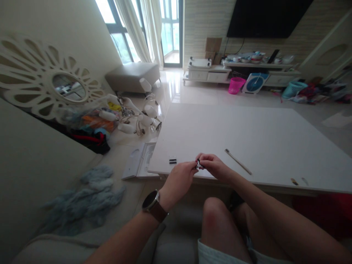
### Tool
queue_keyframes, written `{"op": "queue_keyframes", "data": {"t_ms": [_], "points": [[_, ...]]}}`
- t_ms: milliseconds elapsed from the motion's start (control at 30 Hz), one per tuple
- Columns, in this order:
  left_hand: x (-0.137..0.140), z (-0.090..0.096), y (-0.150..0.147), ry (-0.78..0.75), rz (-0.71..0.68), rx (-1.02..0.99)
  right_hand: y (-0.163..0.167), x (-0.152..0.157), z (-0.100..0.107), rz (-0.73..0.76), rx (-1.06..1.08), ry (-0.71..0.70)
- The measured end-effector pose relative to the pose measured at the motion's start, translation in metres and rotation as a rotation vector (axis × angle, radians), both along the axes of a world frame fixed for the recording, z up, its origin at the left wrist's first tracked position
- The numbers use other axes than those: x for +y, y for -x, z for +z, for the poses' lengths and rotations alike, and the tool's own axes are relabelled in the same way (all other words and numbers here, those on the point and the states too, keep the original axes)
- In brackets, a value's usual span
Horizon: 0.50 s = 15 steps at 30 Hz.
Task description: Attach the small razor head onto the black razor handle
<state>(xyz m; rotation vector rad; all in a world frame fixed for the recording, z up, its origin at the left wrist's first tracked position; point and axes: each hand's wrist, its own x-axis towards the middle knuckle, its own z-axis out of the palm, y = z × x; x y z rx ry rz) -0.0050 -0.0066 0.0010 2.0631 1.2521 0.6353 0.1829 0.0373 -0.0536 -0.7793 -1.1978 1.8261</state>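
Here, the left hand [182,178] and right hand [216,167] pinch a small black-and-silver object [198,165] at the near side of the white table [228,126], a slim stick [238,161] lying right

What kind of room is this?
Likely a home living room: a wall-mounted TV above a low cabinet, curtains by tall windows, and a padded bench.

The person wears a round watch [150,202] on the left wrist [165,196], with a dark face, a silvery rim and a brown strap [159,212]. The pale grey shorts [216,253] end above the knee [213,209].
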Motion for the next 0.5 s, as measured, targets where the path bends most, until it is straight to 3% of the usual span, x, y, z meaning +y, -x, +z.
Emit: {"op": "queue_keyframes", "data": {"t_ms": [500], "points": [[0.0002,-0.0013,0.0003,-0.012,-0.003,0.025,-0.0008,-0.0001,-0.0015,0.012,-0.03,-0.018]]}}
